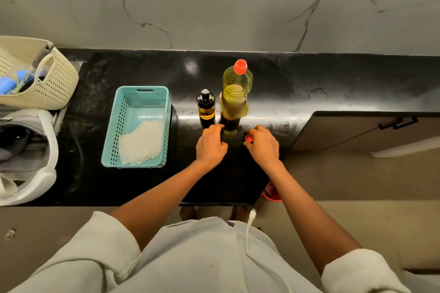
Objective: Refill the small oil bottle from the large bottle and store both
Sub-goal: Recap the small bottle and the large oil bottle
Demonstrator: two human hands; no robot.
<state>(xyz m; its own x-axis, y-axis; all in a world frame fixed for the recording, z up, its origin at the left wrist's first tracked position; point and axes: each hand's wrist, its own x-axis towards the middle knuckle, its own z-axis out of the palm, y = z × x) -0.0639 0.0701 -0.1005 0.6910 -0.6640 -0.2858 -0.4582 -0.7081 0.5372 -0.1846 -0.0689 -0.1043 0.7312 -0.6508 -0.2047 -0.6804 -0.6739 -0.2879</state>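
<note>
Starting at the far left, a cream perforated plastic basket (54,83) is seen on the black polished stone counter (297,93), with blue items (9,84) inside it. Further right, a teal slotted plastic basket (112,131) is placed, and folded pale paper napkins (140,143) are laid in it. Just right of that, the small dark glass oil bottle (205,107) is stood upright with its black stopper on, close beside the large clear plastic bottle of yellow oil (237,88), which is topped by a red screw top (240,66). The left hand (210,144) is rested on the counter just before the small bottle, fingers loosely bent, with nothing seen in it. A small red round cap (249,138) is pinched at the fingertips of the right hand (263,144), near the large bottle's base.
</note>
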